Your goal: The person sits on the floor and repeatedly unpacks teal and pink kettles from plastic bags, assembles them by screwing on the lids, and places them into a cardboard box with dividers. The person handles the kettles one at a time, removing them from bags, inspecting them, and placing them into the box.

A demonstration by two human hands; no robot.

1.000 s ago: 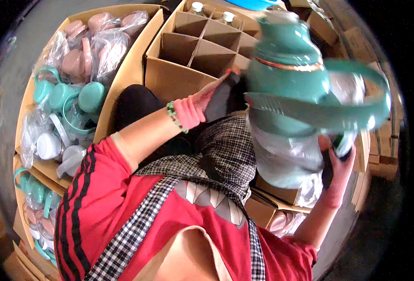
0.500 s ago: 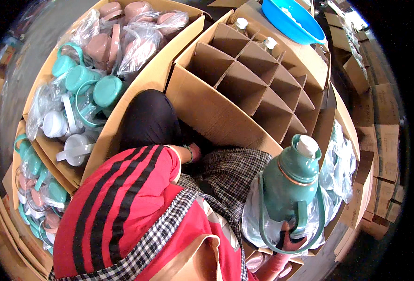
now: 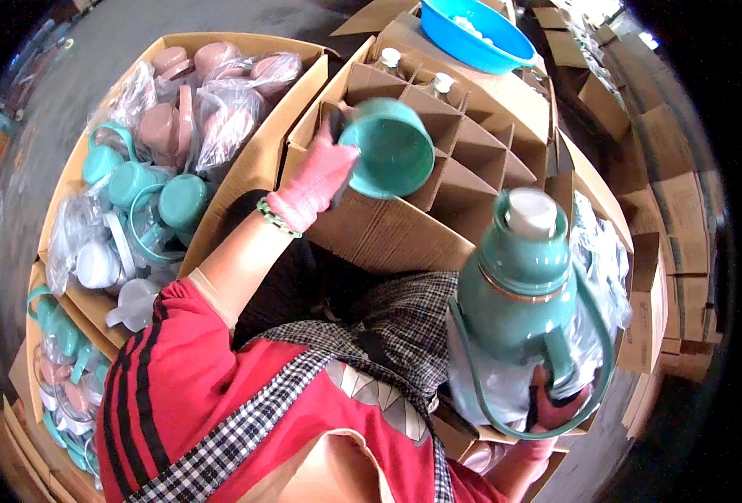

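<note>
My left hand (image 3: pixel 311 180), in a pink glove with dark finger parts, is closed on the rim of a teal cup-shaped lid (image 3: pixel 392 151). Its hollow inside faces up, slightly blurred, above the near edge of the divided carton. At the right, a teal vacuum flask (image 3: pixel 518 289) with a pale stopper (image 3: pixel 531 212) stands tilted, a clear plastic bag around its lower part. Below its side handle, my right hand (image 3: pixel 560 402) grips the flask low down; part of the fingers is hidden. The flask's carrying loop (image 3: pixel 482 411) hangs around the hand.
The divided carton (image 3: pixel 371 230) ahead holds two white-capped bottles (image 3: pixel 441 84). Behind it sits a blue basin (image 3: pixel 480 38) with small white pieces. The left carton (image 3: pixel 258 151) holds bagged pink, teal and white lids. More bagged teal things (image 3: pixel 601 268) lie at the right.
My left hand has come up from my lap and now holds the teal lid over the divided carton's near edge. The flask in my right hand looks slightly nearer and larger.
</note>
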